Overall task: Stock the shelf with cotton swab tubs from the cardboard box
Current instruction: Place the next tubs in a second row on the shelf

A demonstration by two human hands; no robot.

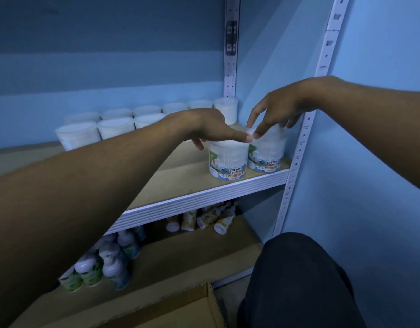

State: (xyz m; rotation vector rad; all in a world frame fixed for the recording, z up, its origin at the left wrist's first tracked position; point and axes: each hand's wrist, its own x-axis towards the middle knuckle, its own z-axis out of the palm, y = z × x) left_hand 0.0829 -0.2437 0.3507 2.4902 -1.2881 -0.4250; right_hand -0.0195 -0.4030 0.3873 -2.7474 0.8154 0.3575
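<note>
Cotton swab tubs sit at the front right of the wooden shelf (pixel 180 176): one labelled tub (pixel 228 162) by the edge, a second tub (pixel 268 152) touching it on the right against the upright post (pixel 296 147). Left hand (pixel 204 127) hovers over the first tub, fingers straight, holding nothing. Right hand (pixel 277 110) rests spread fingertips on the second tub's lid without gripping. More tubs (pixel 114 126) line the back. Cardboard box (pixel 187 308) lies below, bottles (pixel 109 263) on the lower shelf
</note>
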